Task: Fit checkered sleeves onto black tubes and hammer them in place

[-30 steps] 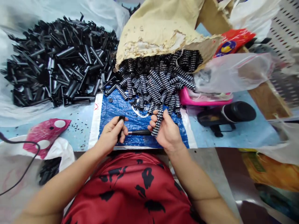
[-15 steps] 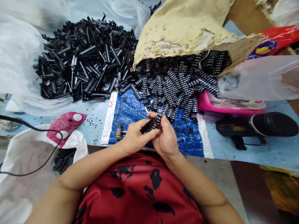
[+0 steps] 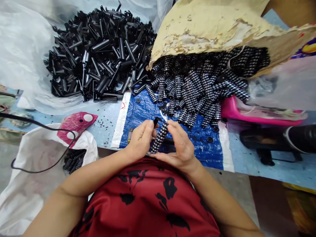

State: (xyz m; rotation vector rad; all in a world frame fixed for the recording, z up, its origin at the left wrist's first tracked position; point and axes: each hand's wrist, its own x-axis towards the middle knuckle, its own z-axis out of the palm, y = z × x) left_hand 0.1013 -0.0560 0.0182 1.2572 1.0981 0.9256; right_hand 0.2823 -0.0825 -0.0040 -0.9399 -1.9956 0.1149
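My left hand [image 3: 141, 138] pinches a small black plastic part [image 3: 156, 121] between thumb and fingers. A black cylinder covered in white characters [image 3: 159, 138] lies tilted between my hands, held by my right hand [image 3: 181, 144] with thumb and fingers at its two ends. Past my hands, a pile of similar patterned cylinders [image 3: 192, 89] spills from a torn yellowish sack [image 3: 197, 29] onto a blue sheet [image 3: 133, 112]. A heap of glossy black plastic pieces [image 3: 98, 59] lies at the back left.
A metal tool [image 3: 130, 134] is partly hidden behind my left hand. At the left are a pink packet [image 3: 76, 125], a black cable [image 3: 32, 121] and a white bag [image 3: 46, 144] holding dark pieces. A pink tray [image 3: 261, 117] and a black bottle-like object [image 3: 274, 138] stand right.
My hands have moved apart, and the patterned cylinder now shows at length between them. The black part shows in my left fingers. The view has shifted, moving the table's items rightward.
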